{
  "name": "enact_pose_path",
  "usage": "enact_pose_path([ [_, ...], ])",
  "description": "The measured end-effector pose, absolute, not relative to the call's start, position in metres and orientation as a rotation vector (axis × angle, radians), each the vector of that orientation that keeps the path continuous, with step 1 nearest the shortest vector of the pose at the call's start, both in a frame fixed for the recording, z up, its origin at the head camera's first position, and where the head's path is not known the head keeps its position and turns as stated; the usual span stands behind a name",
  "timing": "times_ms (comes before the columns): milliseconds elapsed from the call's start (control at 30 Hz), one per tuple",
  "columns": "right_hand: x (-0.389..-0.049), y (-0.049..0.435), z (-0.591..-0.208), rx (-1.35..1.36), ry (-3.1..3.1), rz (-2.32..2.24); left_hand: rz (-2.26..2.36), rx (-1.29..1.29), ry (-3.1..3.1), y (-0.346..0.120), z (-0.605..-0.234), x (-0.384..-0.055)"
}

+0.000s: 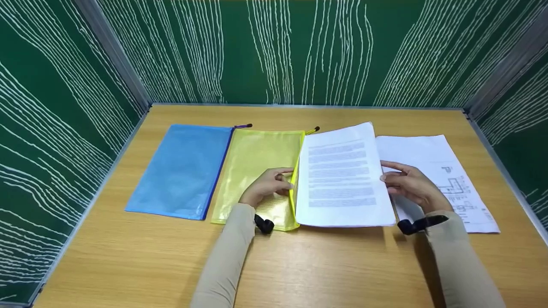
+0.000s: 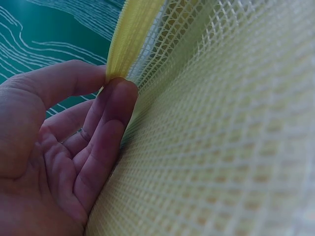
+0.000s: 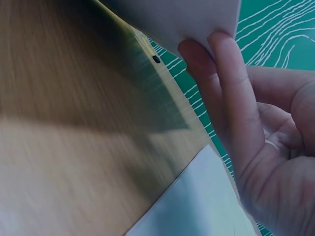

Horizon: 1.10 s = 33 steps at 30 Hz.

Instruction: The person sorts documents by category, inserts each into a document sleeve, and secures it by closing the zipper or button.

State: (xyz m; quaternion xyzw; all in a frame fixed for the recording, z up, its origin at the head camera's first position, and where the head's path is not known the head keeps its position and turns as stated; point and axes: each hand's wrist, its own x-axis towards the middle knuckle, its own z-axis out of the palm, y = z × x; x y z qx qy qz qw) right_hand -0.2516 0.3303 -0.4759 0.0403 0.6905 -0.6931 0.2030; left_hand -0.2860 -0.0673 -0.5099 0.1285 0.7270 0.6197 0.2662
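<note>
As your left hand [image 1: 266, 186] pinched the yellow zip pouch [image 1: 257, 158] — maybe to spread it — your right hand [image 1: 414, 186] gripped printed pages [image 1: 342, 179].

In the head view, bare tabletop [image 1: 325, 261] leaves a way in at the lower middle, between the left sleeve [image 1: 229, 256] and right sleeve [image 1: 464, 256]. Above it the raised paper stack [image 1: 342, 179] blocks the centre, with the left hand [image 1: 267, 186] and right hand [image 1: 411, 184] at its sides. At left, the blue pouch [image 1: 180, 171] lies flat and low enough to pass over. Green walls [image 1: 235, 47] bound the left, top and right. In the right wrist view, space opens beneath the stack, upper left.
</note>
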Motion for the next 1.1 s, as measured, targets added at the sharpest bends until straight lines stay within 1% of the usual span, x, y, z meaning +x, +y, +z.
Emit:
enact_pose_path([
  [267,-0.256,0.329,-0.462,0.198,1.975,-1.846,1.671,0.347,1.953,-0.066,-0.512,-0.288],
  [467,-0.260,0.327,-0.455,0.190,2.023,-1.795,1.654,0.329,1.959,-0.065,-0.511,-0.288],
  [800,-0.260,0.325,-0.449,0.191,1.883,-1.961,1.665,0.329,1.950,-0.065,-0.510,-0.287],
  [1100,-0.262,0.321,-0.445,0.184,1.867,-2.005,1.658,0.317,1.964,-0.063,-0.507,-0.286],
])
